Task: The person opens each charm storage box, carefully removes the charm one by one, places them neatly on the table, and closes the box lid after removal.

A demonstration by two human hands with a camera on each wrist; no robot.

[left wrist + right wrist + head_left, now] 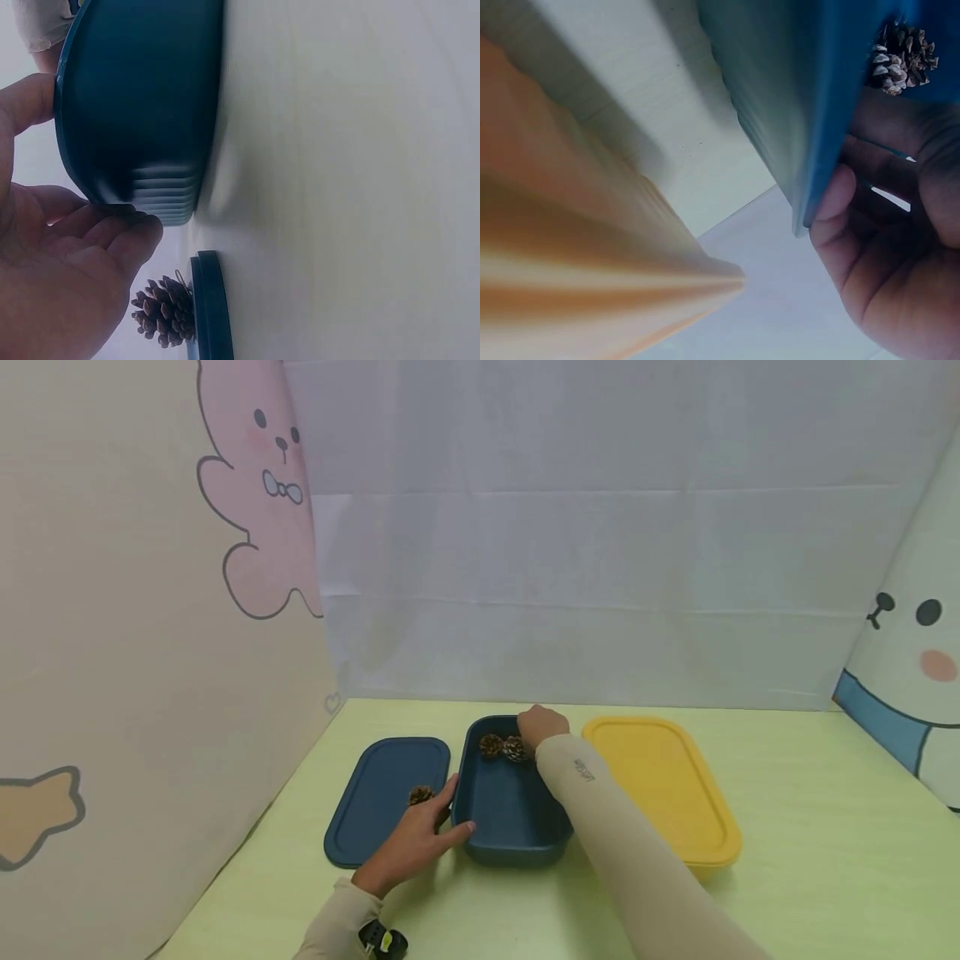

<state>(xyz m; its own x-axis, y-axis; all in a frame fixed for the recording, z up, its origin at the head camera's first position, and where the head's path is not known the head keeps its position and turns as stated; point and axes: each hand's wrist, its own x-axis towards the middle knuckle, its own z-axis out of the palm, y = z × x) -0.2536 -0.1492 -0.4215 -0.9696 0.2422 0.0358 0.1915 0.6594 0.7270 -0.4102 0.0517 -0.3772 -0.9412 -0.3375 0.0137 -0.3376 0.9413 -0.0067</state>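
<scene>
A deep dark-blue plastic box (513,810) stands on the table, with two pinecones (491,746) at its far end. My left hand (416,843) holds the near left corner, its thumb at the rim and its fingers against the outer wall. At the far right corner, my right hand (542,727) grips the rim; in the right wrist view its curled fingers (840,191) lie over the edge, close to the pinecones (904,60). Another pinecone (420,795) rests on the flat blue lid (375,806), just beyond my left hand.
To the right of the blue box stands a yellow box with its lid on (660,777), partly behind my right forearm. A pale-green cloth covers the table (825,827). White sheeting (570,568) hangs behind it, and a printed panel (135,652) rises at the left.
</scene>
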